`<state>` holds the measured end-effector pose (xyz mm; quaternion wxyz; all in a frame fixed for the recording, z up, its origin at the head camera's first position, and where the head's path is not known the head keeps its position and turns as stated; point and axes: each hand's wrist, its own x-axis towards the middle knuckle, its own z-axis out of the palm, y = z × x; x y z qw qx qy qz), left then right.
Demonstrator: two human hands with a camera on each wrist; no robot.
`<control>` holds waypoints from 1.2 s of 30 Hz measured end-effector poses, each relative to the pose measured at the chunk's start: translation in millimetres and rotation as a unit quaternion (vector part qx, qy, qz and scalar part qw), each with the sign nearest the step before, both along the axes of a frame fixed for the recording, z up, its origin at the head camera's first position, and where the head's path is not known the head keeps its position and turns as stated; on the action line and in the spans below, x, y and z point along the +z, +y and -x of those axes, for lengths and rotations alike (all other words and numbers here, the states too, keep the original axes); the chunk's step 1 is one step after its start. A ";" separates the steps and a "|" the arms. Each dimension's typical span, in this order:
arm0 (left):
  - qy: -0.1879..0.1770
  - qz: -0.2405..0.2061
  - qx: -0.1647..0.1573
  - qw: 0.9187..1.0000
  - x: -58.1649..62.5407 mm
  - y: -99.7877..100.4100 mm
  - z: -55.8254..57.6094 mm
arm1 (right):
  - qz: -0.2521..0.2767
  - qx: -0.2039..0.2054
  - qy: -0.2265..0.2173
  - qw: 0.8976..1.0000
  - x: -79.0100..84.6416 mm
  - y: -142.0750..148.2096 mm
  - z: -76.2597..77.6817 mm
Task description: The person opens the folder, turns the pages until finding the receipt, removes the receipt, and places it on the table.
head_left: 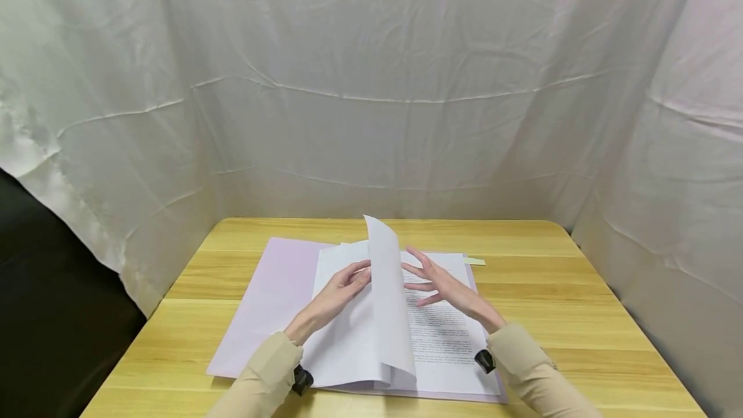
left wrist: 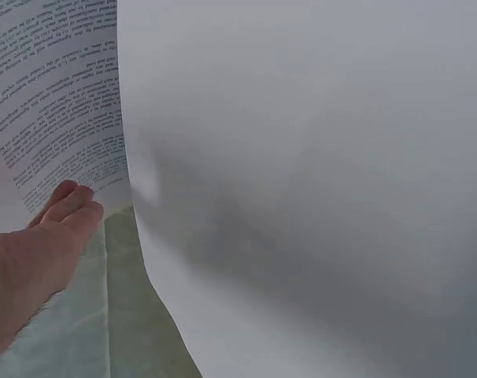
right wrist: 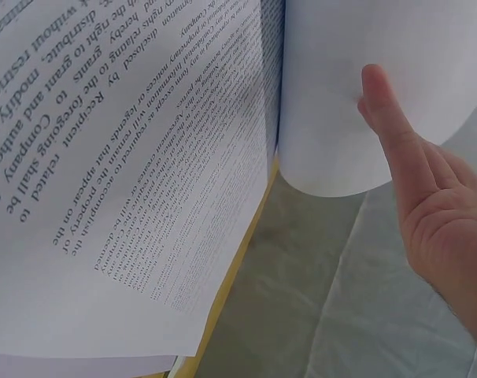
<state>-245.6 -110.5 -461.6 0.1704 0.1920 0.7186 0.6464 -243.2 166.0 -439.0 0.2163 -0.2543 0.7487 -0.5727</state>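
Note:
An open lilac folder holds a stack of paper. One turned sheet stands up along the middle and curves, its blank side facing right. My left hand is left of this sheet, fingertips right at its surface and thumb below them. In the left wrist view the left hand's fingers lie over printed text. On the other side my right hand holds nothing, its fingers spread above a printed page. The right wrist view shows the right hand's straight fingers beside the curved blank sheet.
Blank backs of turned pages lie on the folder's left side. A pale yellow tab sticks out at the upper right. The wooden table is bordered by a grey-white curtain, with black cloth at the left.

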 end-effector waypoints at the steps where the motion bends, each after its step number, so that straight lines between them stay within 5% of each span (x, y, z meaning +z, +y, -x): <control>1: -0.006 -0.005 -0.001 1.000 0.2 -0.2 0.0 | -0.001 0.001 0.000 1.000 -0.1 -0.2 0.1; 21: -0.052 -0.055 0.036 0.997 0.4 -4.3 -0.9 | -0.004 0.009 0.006 1.000 -4.8 -0.3 0.2; 36: -0.052 -0.012 0.138 0.989 -5.7 -9.4 1.1 | -0.013 0.008 0.005 1.000 -9.6 6.4 -0.7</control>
